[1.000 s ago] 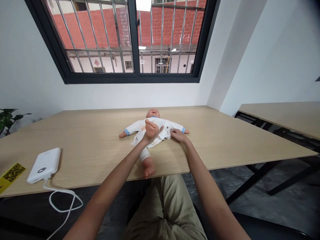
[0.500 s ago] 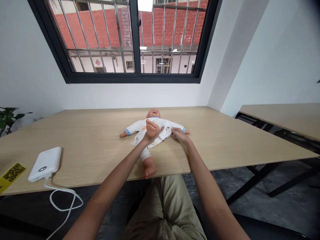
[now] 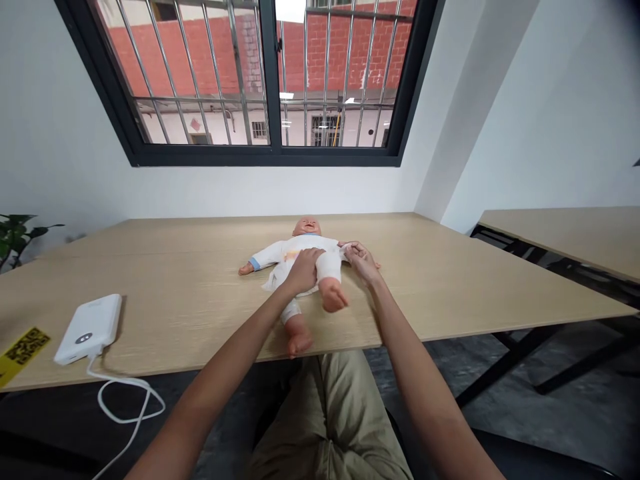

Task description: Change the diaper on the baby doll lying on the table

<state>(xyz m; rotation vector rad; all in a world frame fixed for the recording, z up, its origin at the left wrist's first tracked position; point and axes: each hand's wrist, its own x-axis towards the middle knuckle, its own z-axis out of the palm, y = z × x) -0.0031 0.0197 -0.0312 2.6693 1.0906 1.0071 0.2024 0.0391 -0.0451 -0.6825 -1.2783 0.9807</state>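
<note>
Toward eight o'clock, by the tabletop's [image 3: 200, 280] front edge, white power bank [image 3: 89, 328], cable [image 3: 131, 421] drooping over. Then a broad stretch of wood. At centre, doll [image 3: 311, 242] on its back, head [image 3: 307, 227] to twelve, one foot [image 3: 300, 343] at six beside the edge. Left hand [image 3: 303, 269] against the other leg [image 3: 329, 266]; clamped or not, cannot tell. At three, apart, right hand [image 3: 361, 259], fingertips pinched on white clothing [image 3: 345, 254]; wide room rightward.
</note>
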